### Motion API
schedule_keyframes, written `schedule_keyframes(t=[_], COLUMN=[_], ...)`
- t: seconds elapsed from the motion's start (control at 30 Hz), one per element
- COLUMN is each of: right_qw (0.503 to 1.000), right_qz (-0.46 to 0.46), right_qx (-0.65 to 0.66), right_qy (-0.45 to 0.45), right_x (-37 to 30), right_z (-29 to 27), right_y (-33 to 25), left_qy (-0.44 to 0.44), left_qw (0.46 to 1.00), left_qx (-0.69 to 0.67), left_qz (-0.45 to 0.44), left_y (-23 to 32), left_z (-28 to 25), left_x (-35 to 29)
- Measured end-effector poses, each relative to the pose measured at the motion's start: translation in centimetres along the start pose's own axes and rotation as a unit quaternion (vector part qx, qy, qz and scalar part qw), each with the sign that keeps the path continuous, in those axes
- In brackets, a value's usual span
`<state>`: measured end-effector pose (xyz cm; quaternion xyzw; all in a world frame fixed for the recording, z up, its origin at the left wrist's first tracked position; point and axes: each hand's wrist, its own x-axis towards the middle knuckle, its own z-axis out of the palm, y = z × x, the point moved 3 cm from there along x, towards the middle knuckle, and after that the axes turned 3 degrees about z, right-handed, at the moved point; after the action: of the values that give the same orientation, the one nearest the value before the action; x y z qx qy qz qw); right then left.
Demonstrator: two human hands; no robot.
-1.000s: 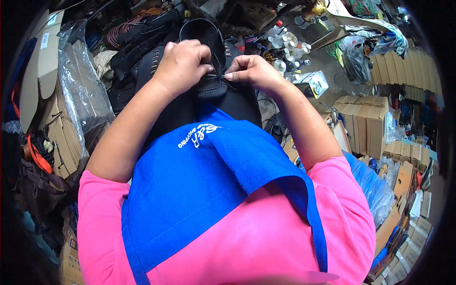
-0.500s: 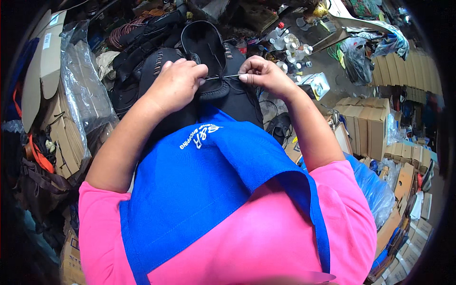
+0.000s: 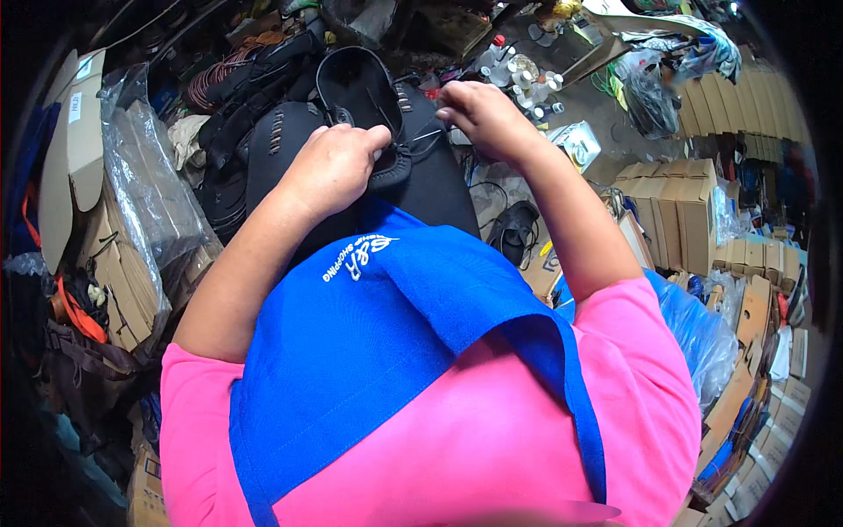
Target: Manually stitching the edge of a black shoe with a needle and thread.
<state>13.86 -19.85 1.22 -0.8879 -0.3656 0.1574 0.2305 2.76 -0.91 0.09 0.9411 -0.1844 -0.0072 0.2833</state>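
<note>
A black shoe (image 3: 357, 77) with a wide opening rests on my dark-clothed lap, its stitched end toward me. My left hand (image 3: 338, 167) is closed on the near left side of the shoe, thumb and fingers bent at its edge. From the shoe's right side sticks a thin, pale, needle-like piece (image 3: 427, 136). Just above its outer end is my right hand (image 3: 483, 116), fingers curled and thumb pressed in. Whatever lies between those fingertips is too small to make out.
Clear bottles (image 3: 527, 79) crowd the floor ahead right, near a white can (image 3: 575, 145). Stacked cardboard boxes (image 3: 672, 211) stand at the right. Flat cardboard and clear plastic (image 3: 145, 167) fill the left. Another black shoe (image 3: 514, 230) lies right of my lap. A blue apron (image 3: 351, 351) covers my front.
My right hand has risen slightly away from the thin needle-like piece. My left hand has shifted a little nearer me, still at the shoe. The whole view has moved slightly.
</note>
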Motion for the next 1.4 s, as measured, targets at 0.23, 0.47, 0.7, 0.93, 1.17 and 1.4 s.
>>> schedule_keyframes(t=[0.23, 0.47, 0.7, 0.93, 1.17, 1.4], right_qw=[0.963, 0.934, 0.958, 0.974, 0.630, 0.746], right_qz=[-0.165, -0.202, -0.183, 0.104, 0.059, 0.169], right_qx=[-0.193, -0.287, -0.221, 0.200, 0.771, 0.622], right_qy=[0.085, -0.071, -0.025, 0.019, 0.074, 0.169], right_x=[-0.8, -0.1, -1.5, -3.3, 0.8, -1.4], right_z=[-1.7, 1.7, 0.9, -1.0, 3.6, 1.2], right_y=[-3.6, -5.2, 0.1, 3.2, -1.6, 1.7], left_qy=[0.002, -0.010, 0.010, 0.160, 0.320, 0.272], left_qw=[0.998, 1.000, 0.993, 0.921, 0.638, 0.646], left_qx=[-0.040, -0.019, 0.121, -0.275, -0.700, -0.697], left_qz=[-0.048, 0.002, -0.012, -0.224, -0.009, -0.153], left_y=[-0.7, -1.3, -4.1, -6.8, -2.3, -9.3], left_z=[0.3, 0.2, -3.6, -7.3, -6.9, -4.3], left_x=[-0.2, -0.8, -7.5, -13.4, -6.8, -13.8])
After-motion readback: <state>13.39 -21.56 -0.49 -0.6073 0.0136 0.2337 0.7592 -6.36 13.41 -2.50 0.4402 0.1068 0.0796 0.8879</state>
